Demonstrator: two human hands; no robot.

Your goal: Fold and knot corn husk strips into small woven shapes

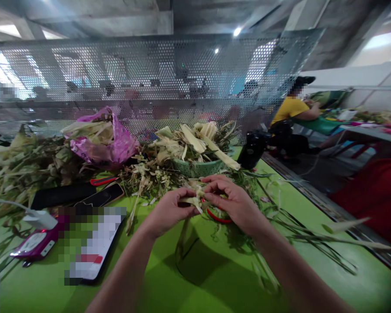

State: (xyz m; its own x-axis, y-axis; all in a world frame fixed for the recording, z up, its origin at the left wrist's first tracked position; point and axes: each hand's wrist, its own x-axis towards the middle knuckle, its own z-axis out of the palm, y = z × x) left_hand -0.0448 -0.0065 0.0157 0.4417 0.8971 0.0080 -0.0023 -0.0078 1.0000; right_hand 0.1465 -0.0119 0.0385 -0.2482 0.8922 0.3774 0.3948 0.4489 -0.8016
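Observation:
Both my hands meet over the middle of the green table [202,278]. My left hand [171,211] is closed, pinching a strip of pale dried leaf [193,201]. My right hand [233,202] is curled round the same leaf bundle. A red-handled tool [217,217], probably scissors, shows just beneath its fingers. Long green stems [260,256] hang from the bundle across the table toward me and to the right.
A green basket [198,167] heaped with husks stands just behind my hands. A pink plastic bag [112,145] of leaves and a leaf pile [26,165] lie at left. Phones [99,198] and a charger [39,217] lie front left. A person in yellow [291,111] sits at right, past the mesh screen [150,74].

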